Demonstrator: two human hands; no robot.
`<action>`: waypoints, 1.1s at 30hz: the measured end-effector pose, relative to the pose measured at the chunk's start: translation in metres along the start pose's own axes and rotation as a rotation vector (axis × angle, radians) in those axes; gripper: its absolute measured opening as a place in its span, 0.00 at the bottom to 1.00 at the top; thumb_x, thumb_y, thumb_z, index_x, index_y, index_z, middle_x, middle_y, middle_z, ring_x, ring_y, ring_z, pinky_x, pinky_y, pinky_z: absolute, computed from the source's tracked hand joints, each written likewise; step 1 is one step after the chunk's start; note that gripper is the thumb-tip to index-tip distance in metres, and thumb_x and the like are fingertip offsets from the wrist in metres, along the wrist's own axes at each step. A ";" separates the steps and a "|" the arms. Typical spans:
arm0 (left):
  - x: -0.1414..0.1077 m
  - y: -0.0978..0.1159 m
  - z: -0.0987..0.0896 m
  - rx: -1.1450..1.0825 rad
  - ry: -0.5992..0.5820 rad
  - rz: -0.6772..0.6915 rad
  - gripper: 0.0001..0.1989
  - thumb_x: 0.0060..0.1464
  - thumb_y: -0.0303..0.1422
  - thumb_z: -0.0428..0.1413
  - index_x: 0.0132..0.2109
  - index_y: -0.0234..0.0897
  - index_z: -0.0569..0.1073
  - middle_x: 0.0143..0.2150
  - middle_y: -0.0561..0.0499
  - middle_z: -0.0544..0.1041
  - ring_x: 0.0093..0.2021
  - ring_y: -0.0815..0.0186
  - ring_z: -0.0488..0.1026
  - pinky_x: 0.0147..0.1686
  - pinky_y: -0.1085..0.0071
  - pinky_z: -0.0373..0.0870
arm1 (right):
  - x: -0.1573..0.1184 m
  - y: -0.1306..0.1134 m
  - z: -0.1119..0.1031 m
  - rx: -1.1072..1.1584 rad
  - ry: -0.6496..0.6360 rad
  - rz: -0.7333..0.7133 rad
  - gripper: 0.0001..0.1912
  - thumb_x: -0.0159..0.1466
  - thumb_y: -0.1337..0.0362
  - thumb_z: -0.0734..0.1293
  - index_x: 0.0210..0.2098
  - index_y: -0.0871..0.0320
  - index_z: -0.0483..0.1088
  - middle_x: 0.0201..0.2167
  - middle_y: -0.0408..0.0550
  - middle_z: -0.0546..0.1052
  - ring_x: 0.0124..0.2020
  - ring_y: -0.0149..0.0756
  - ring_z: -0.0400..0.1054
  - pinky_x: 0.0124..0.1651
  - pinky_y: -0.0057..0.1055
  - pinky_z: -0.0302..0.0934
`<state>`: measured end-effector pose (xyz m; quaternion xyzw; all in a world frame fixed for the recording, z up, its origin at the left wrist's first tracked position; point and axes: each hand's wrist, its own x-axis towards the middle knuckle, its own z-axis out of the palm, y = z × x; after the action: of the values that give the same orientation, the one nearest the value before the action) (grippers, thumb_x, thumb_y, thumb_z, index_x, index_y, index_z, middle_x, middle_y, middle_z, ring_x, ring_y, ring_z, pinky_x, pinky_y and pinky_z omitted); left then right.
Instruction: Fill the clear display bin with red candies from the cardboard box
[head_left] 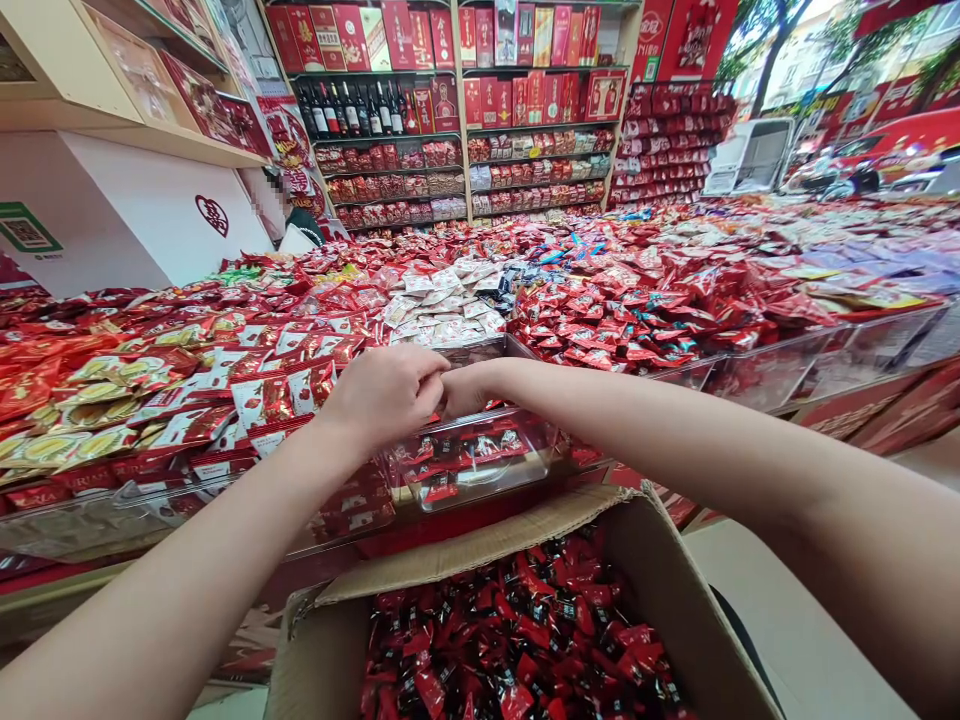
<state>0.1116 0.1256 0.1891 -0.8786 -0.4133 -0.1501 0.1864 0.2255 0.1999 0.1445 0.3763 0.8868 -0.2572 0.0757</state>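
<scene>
My left hand (391, 388) is curled at the left rim of a clear plastic bin (487, 470). Its fingers are bent inward, and whatever may be in them is out of sight. Beside it, my right hand (465, 388) reaches across from the right, bent down into the same bin, its fingertips hidden. Small red-wrapped candies (491, 442) show through the bin's front wall. Below my hands stands an open cardboard box (480, 555), holding many twist-wrapped red and black candies (517, 630).
Piles of wrapped snacks spread around the bin: red-and-white packets (262, 395) at left, white packets (450, 300) behind, red packets (622, 320) at right. Shelves with boxes and bottles (360, 110) stand at the back. A person (304, 220) is partly visible behind the display.
</scene>
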 end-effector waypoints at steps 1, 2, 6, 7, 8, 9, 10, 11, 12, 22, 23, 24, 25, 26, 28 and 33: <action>-0.005 0.003 -0.007 -0.036 0.104 0.013 0.15 0.48 0.29 0.44 0.38 0.37 0.73 0.36 0.50 0.76 0.36 0.67 0.71 0.36 0.72 0.65 | 0.000 0.000 0.000 -0.035 -0.012 -0.024 0.13 0.47 0.69 0.65 0.33 0.62 0.68 0.31 0.45 0.70 0.34 0.34 0.63 0.34 0.27 0.57; -0.011 0.006 -0.013 -0.064 0.190 0.029 0.14 0.49 0.29 0.44 0.39 0.36 0.73 0.36 0.50 0.76 0.36 0.68 0.71 0.37 0.72 0.66 | -0.001 0.000 0.000 -0.059 -0.031 -0.042 0.12 0.46 0.68 0.65 0.32 0.62 0.68 0.29 0.45 0.70 0.32 0.34 0.63 0.32 0.27 0.57; -0.035 0.018 -0.035 -0.097 0.394 0.064 0.10 0.49 0.28 0.48 0.37 0.33 0.73 0.34 0.49 0.76 0.33 0.70 0.71 0.36 0.74 0.67 | -0.004 -0.001 0.001 0.002 -0.138 -0.035 0.14 0.46 0.63 0.67 0.32 0.60 0.68 0.24 0.43 0.69 0.26 0.32 0.63 0.25 0.27 0.56; -0.042 0.019 -0.037 -0.101 0.416 0.067 0.10 0.48 0.27 0.49 0.37 0.34 0.72 0.34 0.49 0.76 0.33 0.71 0.71 0.36 0.75 0.67 | -0.004 -0.001 0.002 0.041 -0.176 -0.025 0.15 0.46 0.63 0.67 0.33 0.60 0.67 0.24 0.43 0.69 0.26 0.31 0.64 0.25 0.26 0.56; -0.049 0.020 -0.038 -0.105 0.422 0.067 0.09 0.48 0.27 0.50 0.38 0.34 0.72 0.34 0.50 0.76 0.34 0.71 0.71 0.37 0.76 0.67 | -0.004 -0.002 0.002 0.083 -0.216 -0.015 0.15 0.46 0.62 0.67 0.34 0.60 0.67 0.24 0.43 0.69 0.26 0.31 0.64 0.25 0.26 0.56; -0.056 0.021 -0.038 -0.107 0.418 0.069 0.09 0.48 0.27 0.50 0.38 0.35 0.71 0.34 0.50 0.76 0.34 0.71 0.71 0.38 0.76 0.66 | -0.004 -0.002 0.004 0.126 -0.257 -0.001 0.16 0.46 0.62 0.67 0.34 0.61 0.66 0.25 0.43 0.70 0.26 0.31 0.64 0.25 0.26 0.57; -0.062 0.021 -0.037 -0.112 0.410 0.073 0.10 0.48 0.26 0.50 0.39 0.36 0.71 0.34 0.51 0.76 0.34 0.72 0.71 0.38 0.76 0.66 | -0.003 -0.002 0.005 0.172 -0.294 0.011 0.17 0.46 0.62 0.67 0.35 0.61 0.66 0.25 0.43 0.70 0.26 0.31 0.65 0.26 0.26 0.58; -0.068 0.020 -0.036 -0.116 0.402 0.080 0.10 0.47 0.26 0.51 0.39 0.37 0.70 0.34 0.52 0.75 0.34 0.72 0.71 0.38 0.77 0.66 | -0.003 -0.002 0.007 0.216 -0.324 0.019 0.18 0.46 0.61 0.67 0.36 0.61 0.65 0.26 0.43 0.70 0.27 0.31 0.65 0.26 0.25 0.59; -0.073 0.019 -0.034 -0.118 0.390 0.091 0.11 0.47 0.25 0.51 0.40 0.38 0.69 0.34 0.53 0.75 0.34 0.73 0.70 0.38 0.77 0.66 | -0.001 -0.001 0.008 0.254 -0.344 0.022 0.20 0.46 0.61 0.68 0.38 0.61 0.64 0.26 0.43 0.70 0.28 0.31 0.65 0.27 0.25 0.59; -0.090 0.007 -0.034 -0.108 0.398 0.039 0.13 0.47 0.27 0.51 0.42 0.44 0.67 0.34 0.56 0.74 0.33 0.72 0.69 0.37 0.74 0.66 | 0.005 -0.002 0.018 0.459 -0.458 -0.003 0.21 0.45 0.61 0.69 0.37 0.62 0.63 0.30 0.43 0.70 0.32 0.31 0.67 0.33 0.26 0.63; -0.089 0.007 -0.035 -0.105 0.394 0.025 0.12 0.47 0.27 0.51 0.41 0.44 0.68 0.34 0.56 0.74 0.33 0.72 0.69 0.37 0.74 0.66 | 0.004 -0.004 0.017 0.482 -0.468 0.011 0.20 0.45 0.61 0.69 0.36 0.63 0.64 0.30 0.43 0.70 0.32 0.31 0.67 0.33 0.26 0.63; -0.087 0.006 -0.036 -0.110 0.372 0.015 0.11 0.48 0.27 0.50 0.41 0.42 0.68 0.34 0.55 0.74 0.34 0.71 0.69 0.38 0.74 0.66 | 0.002 -0.005 0.017 0.506 -0.475 0.027 0.19 0.46 0.60 0.68 0.35 0.63 0.64 0.30 0.43 0.71 0.32 0.31 0.67 0.33 0.26 0.63; -0.085 0.006 -0.037 -0.121 0.339 0.010 0.10 0.49 0.28 0.50 0.40 0.40 0.69 0.35 0.54 0.74 0.35 0.71 0.69 0.38 0.74 0.66 | 0.001 -0.007 0.017 0.529 -0.478 0.040 0.18 0.46 0.60 0.68 0.34 0.63 0.65 0.30 0.43 0.71 0.32 0.30 0.67 0.34 0.26 0.63; -0.081 0.006 -0.038 -0.136 0.299 0.013 0.10 0.49 0.28 0.49 0.40 0.38 0.69 0.35 0.53 0.74 0.36 0.70 0.69 0.39 0.73 0.65 | 0.000 -0.008 0.017 0.551 -0.475 0.046 0.16 0.47 0.61 0.68 0.33 0.63 0.65 0.30 0.43 0.71 0.32 0.30 0.67 0.34 0.26 0.63; -0.073 0.005 -0.039 -0.168 0.224 0.046 0.11 0.51 0.29 0.48 0.41 0.35 0.70 0.36 0.50 0.75 0.37 0.69 0.69 0.40 0.74 0.64 | -0.001 -0.009 0.017 0.587 -0.465 0.052 0.15 0.47 0.61 0.68 0.32 0.63 0.66 0.30 0.43 0.71 0.32 0.30 0.67 0.34 0.25 0.63; -0.049 0.003 -0.037 -0.160 0.017 0.099 0.14 0.51 0.32 0.45 0.41 0.35 0.71 0.38 0.49 0.74 0.39 0.67 0.68 0.41 0.72 0.63 | -0.003 -0.009 0.018 0.651 -0.432 0.155 0.16 0.45 0.66 0.69 0.34 0.62 0.66 0.30 0.43 0.71 0.32 0.31 0.67 0.34 0.26 0.63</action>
<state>0.0800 0.0748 0.2005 -0.9087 -0.3545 -0.1809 0.1262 0.2199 0.1835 0.1334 0.3835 0.6915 -0.5918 0.1565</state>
